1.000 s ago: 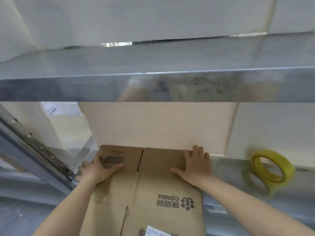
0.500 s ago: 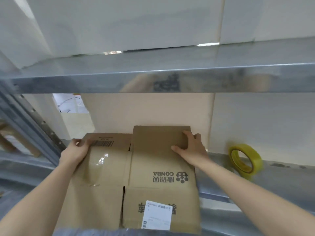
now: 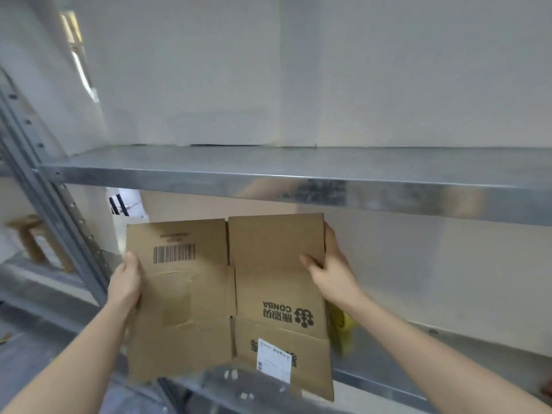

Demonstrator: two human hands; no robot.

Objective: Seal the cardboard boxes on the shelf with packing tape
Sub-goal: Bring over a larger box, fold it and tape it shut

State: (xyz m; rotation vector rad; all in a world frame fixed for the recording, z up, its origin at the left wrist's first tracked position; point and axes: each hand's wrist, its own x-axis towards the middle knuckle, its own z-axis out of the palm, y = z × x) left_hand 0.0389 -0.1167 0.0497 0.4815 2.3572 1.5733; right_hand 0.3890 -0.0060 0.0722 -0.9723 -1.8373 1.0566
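Note:
A flattened brown cardboard box (image 3: 209,297) with a barcode, a CONBA logo and a white label is tilted up in front of the lower shelf. My left hand (image 3: 125,282) grips its left edge. My right hand (image 3: 331,270) grips its upper right edge, thumb on the front face. A yellowish roll of packing tape (image 3: 343,327) lies on the lower shelf, mostly hidden behind the box and my right wrist.
A metal upper shelf (image 3: 298,180) runs across above the box, with white boxes (image 3: 268,85) on it. A perforated metal upright (image 3: 50,204) stands at the left. A tan box (image 3: 191,204) and a white box (image 3: 448,279) sit behind on the lower shelf (image 3: 448,354). A wooden stool (image 3: 33,243) is at the far left.
Both hands have shifted from pressing the box flat on the shelf to gripping its side edges. The box has been lifted and tilted up toward me, now covering most of the tape roll.

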